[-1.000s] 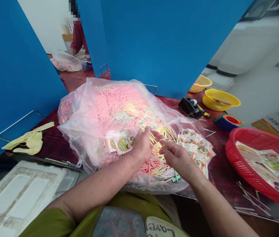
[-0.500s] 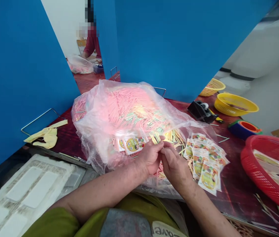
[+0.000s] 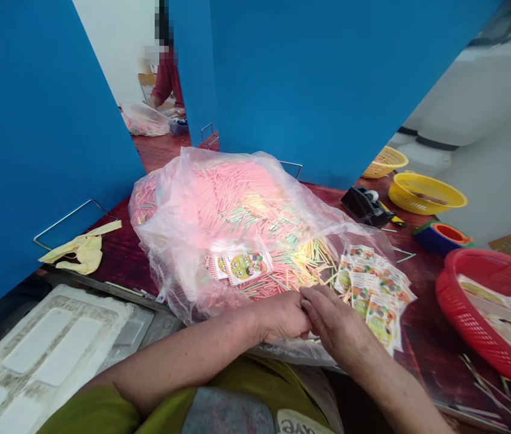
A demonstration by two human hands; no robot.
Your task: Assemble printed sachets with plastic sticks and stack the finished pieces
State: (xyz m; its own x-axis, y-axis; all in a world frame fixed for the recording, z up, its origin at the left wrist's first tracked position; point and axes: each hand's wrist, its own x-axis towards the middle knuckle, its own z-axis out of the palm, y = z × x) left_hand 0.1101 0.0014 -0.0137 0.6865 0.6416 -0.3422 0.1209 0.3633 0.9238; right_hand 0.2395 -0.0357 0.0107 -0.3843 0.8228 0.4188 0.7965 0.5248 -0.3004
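The person's left hand (image 3: 282,316) and right hand (image 3: 339,319) meet low over the near edge of a clear plastic bag (image 3: 160,253). The right hand's fingers (image 3: 323,301) lie pressed together, their tips against the left hand, whose own fingers curl out of sight. Whether they pinch anything is hidden. The bag lies open on a dark red desk (image 3: 422,337), heaped with thin pink, yellow and green sticks (image 3: 237,199), and a printed card (image 3: 249,267) lies on them. Just right of the hands, a fan of printed packets (image 3: 373,295) overlaps the bag. Further right sit a black tape dispenser (image 3: 364,206), a blue and orange tape roll (image 3: 440,238), a yellow plastic basket (image 3: 427,194) and a red mesh basket (image 3: 485,319) holding printed sheets. On the left lie a yellow cloth (image 3: 84,253) and a wire frame (image 3: 70,218), with a white foam tray (image 3: 56,355) nearer the person. Beyond a blue partition (image 3: 319,78), a co-worker (image 3: 167,78) in red sleeves sits behind another plastic bag (image 3: 144,120).
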